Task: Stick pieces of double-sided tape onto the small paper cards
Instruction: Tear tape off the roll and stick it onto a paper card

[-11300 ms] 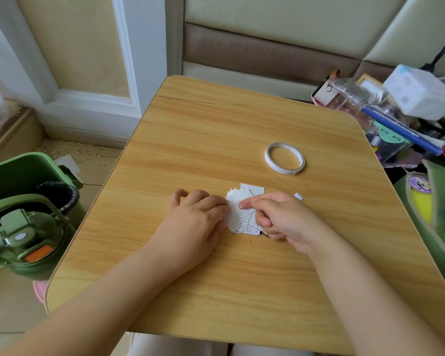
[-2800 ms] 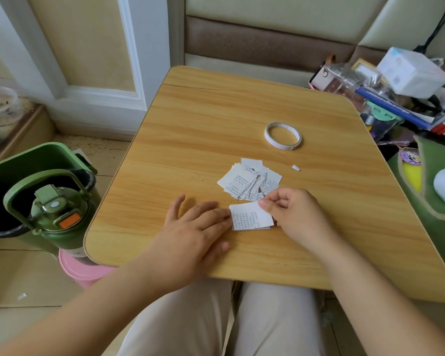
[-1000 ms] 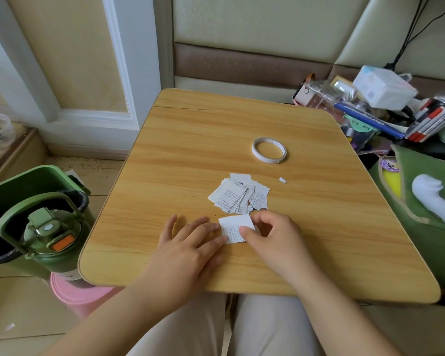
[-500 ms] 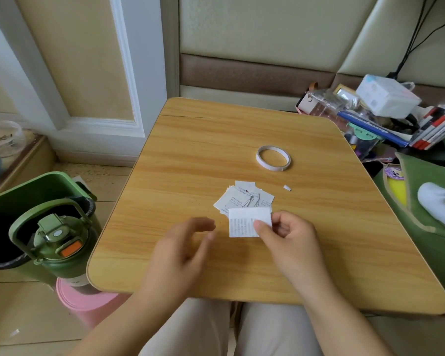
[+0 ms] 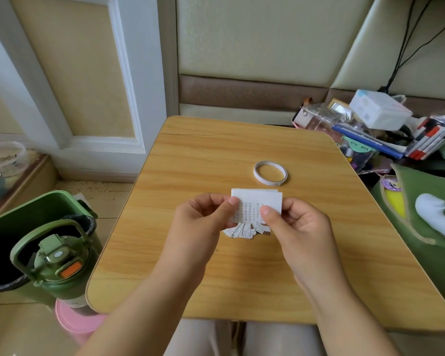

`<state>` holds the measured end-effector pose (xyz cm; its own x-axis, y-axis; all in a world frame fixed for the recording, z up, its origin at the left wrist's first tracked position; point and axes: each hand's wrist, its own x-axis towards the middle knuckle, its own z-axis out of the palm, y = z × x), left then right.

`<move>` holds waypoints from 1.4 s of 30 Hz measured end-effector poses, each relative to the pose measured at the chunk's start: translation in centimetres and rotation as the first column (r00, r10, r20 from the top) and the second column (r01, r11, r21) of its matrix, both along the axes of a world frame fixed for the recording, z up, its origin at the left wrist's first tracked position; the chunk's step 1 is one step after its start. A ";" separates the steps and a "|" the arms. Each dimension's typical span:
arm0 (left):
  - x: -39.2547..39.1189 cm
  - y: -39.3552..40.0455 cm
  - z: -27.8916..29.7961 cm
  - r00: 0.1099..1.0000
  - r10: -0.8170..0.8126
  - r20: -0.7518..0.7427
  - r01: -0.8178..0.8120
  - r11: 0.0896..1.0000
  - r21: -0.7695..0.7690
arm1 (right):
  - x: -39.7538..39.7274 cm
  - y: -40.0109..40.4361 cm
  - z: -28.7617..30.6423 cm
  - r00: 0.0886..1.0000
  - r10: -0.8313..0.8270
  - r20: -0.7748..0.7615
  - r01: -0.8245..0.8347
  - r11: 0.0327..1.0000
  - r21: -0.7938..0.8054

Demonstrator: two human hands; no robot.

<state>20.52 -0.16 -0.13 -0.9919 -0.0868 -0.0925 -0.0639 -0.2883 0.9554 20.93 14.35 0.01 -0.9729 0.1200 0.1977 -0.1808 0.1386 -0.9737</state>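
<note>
Nearest, two forearms reach over the near edge of a wooden table (image 5: 190, 278), above a lap in pale trousers. The left hand (image 5: 198, 222) and the right hand (image 5: 298, 227) are raised above the tabletop, and each pinches one side of a small paper card (image 5: 254, 204) between thumb and fingers. The card stands upright facing the camera, with rows of small print on its lower part and a blank white strip along the top. Just below it, partly hidden by the card and the hands, a loose pile of cards (image 5: 244, 230) lies on the table. Beyond the card, a little to the right, a roll of tape (image 5: 270, 172) lies flat on the wood. To the near left, on the floor, stands a green flask (image 5: 57, 265) beside a green bin (image 5: 34, 214). At the far right is a heap of boxes and stationery (image 5: 380, 129).
</note>
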 end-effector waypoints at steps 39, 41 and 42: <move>0.9 0.7 0.5 0.981 0.109 -0.161 -0.117 0.992 -0.040 | 0.6 -0.8 0.6 0.987 -0.159 -0.038 0.153 0.978 -0.139; 0.7 0.4 0.5 0.985 0.096 -0.141 -0.104 0.993 -0.048 | 0.6 -0.7 0.7 0.987 -0.155 -0.047 0.147 0.980 -0.133; 0.5 0.2 0.5 0.989 0.081 -0.122 -0.087 0.995 -0.050 | 0.5 -0.6 0.8 0.987 -0.152 -0.050 0.145 0.981 -0.128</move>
